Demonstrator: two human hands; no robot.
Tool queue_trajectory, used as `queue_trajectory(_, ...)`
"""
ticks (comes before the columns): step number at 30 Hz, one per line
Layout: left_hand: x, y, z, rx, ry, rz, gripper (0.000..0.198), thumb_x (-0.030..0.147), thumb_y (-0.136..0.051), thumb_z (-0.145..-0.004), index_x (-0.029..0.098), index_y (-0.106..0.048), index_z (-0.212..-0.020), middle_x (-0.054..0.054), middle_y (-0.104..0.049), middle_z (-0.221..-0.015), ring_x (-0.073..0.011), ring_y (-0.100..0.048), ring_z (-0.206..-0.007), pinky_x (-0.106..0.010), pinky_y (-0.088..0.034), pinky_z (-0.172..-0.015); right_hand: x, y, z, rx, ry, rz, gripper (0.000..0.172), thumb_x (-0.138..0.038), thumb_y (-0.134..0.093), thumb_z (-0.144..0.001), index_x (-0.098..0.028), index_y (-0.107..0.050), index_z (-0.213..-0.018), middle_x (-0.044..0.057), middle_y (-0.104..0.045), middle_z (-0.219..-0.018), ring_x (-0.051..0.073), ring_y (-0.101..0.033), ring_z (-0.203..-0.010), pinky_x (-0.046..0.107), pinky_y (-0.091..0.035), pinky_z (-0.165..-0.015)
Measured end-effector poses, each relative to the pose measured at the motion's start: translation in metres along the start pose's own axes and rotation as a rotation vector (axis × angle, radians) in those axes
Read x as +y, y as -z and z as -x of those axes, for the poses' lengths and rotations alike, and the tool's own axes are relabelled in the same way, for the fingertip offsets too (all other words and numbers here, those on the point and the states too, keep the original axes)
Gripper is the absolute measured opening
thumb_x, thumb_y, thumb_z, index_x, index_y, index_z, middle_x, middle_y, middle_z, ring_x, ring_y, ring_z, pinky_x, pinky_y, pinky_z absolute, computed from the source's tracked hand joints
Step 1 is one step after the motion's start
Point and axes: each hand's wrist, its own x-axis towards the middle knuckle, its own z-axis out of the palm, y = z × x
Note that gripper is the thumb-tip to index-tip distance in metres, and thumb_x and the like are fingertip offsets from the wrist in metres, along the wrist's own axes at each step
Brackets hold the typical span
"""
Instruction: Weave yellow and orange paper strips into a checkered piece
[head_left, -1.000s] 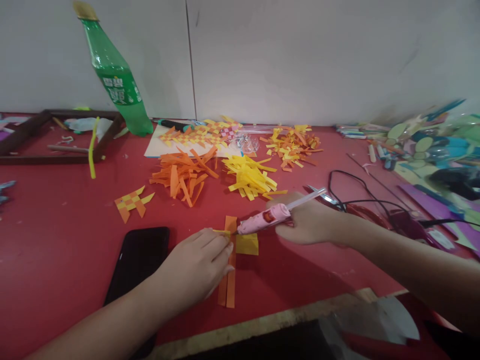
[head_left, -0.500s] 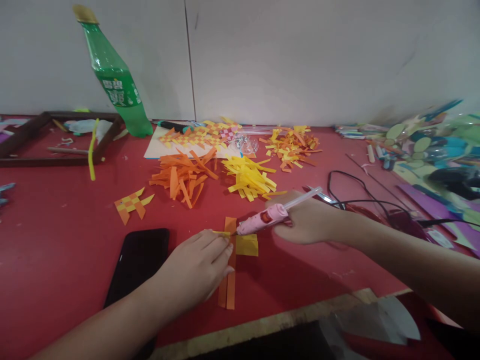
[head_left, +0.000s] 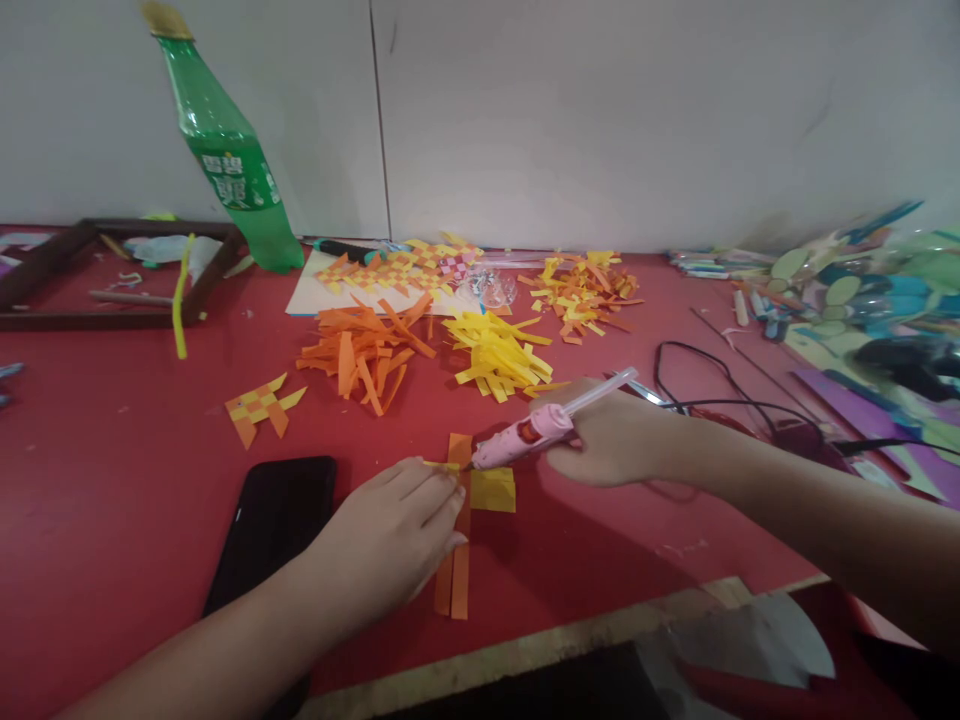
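The left hand (head_left: pixel 401 520) hides part of the orange strips (head_left: pixel 460 585), and its forearm (head_left: pixel 240 630) part of the phone (head_left: pixel 274 525).

Pale grey wall (head_left: pixel 600 120) rose behind red table (head_left: pixel 112 520). Dark seam (head_left: pixel 380 120) split wall left of centre. Table's near edge (head_left: pixel 540 643) ran slantwise, pale, mottled. Light was muted, perhaps from overhead.

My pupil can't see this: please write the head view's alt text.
The right hand holds a pink glue gun pointed at crossed orange and yellow paper strips partly under the left hand on a red table. Beyond lie an orange pile and a yellow pile.
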Motion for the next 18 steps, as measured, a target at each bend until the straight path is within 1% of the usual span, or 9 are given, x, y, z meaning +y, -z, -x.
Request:
queue_trajectory(3, 0.0, 0.0, 0.0, -0.003, 0.002, 0.0, 0.024, 0.024, -0.055, -0.092, 0.007, -0.066, -0.106, -0.013, -0.07, -0.096, -0.0277, -0.067, -0.089, -0.045, -0.057, -0.081, -0.002, 0.001, -0.001, -0.01, 0.011, -0.007, 0.028, -0.008, -0.045, -0.071, -0.021, -0.069, -0.076, 0.0, -0.063, -0.068, 0.013, -0.05, -0.061, 0.025, -0.037, -0.057)
queue_trajectory(7, 0.0, 0.0, 0.0, 0.009, -0.003, -0.001, 0.023, 0.024, -0.055, -0.092, 0.008, -0.066, -0.105, -0.013, -0.07, -0.096, -0.0271, -0.066, -0.089, -0.044, -0.056, -0.082, -0.003, 0.002, -0.002, 0.005, 0.014, -0.01, 0.024, -0.008, -0.046, -0.07, -0.02, -0.067, -0.071, 0.0, -0.063, -0.066, 0.013, -0.049, -0.059, 0.024, -0.037, -0.057)
queue_trajectory(12, 0.0, 0.0, 0.0, -0.004, -0.006, -0.007, 0.024, 0.024, -0.054, -0.093, 0.008, -0.066, -0.106, -0.012, -0.071, -0.097, -0.0263, -0.066, -0.09, -0.044, -0.055, -0.085, -0.009, 0.006, -0.004, -0.036, -0.001, -0.032, 0.029, -0.006, -0.045, -0.068, -0.021, -0.068, -0.077, 0.0, -0.071, -0.083, 0.013, -0.058, -0.069, 0.022, -0.04, -0.062)
queue_trajectory(14, 0.001, -0.001, 0.001, -0.013, -0.006, -0.007, 0.025, 0.024, -0.054, -0.093, 0.007, -0.066, -0.107, -0.013, -0.071, -0.099, -0.0264, -0.066, -0.091, -0.044, -0.055, -0.086, -0.012, 0.007, -0.005, -0.03, -0.026, 0.011, 0.025, -0.008, -0.047, -0.068, -0.02, -0.068, -0.075, 0.001, -0.071, -0.078, 0.012, -0.056, -0.065, 0.022, -0.037, -0.057)
queue_trajectory(16, 0.001, -0.002, 0.001, -0.02, 0.005, -0.005, 0.026, 0.024, -0.054, -0.093, 0.007, -0.065, -0.108, -0.013, -0.071, -0.099, -0.0265, -0.067, -0.091, -0.044, -0.055, -0.087, -0.014, 0.009, -0.006, -0.011, -0.059, 0.065, 0.018, -0.01, -0.049, -0.068, -0.019, -0.065, -0.069, 0.0, -0.067, -0.066, 0.011, -0.049, -0.055, 0.022, -0.031, -0.05)
queue_trajectory(18, 0.0, -0.003, 0.001, -0.01, 0.012, -0.001, 0.026, 0.024, -0.055, -0.092, 0.007, -0.065, -0.109, -0.014, -0.071, -0.101, -0.0269, -0.067, -0.094, -0.045, -0.055, -0.088, -0.015, 0.011, -0.008, -0.014, -0.057, 0.108, 0.016, -0.012, -0.049, -0.069, -0.019, -0.063, -0.066, 0.0, -0.064, -0.062, 0.01, -0.044, -0.05, 0.023, -0.028, -0.047)
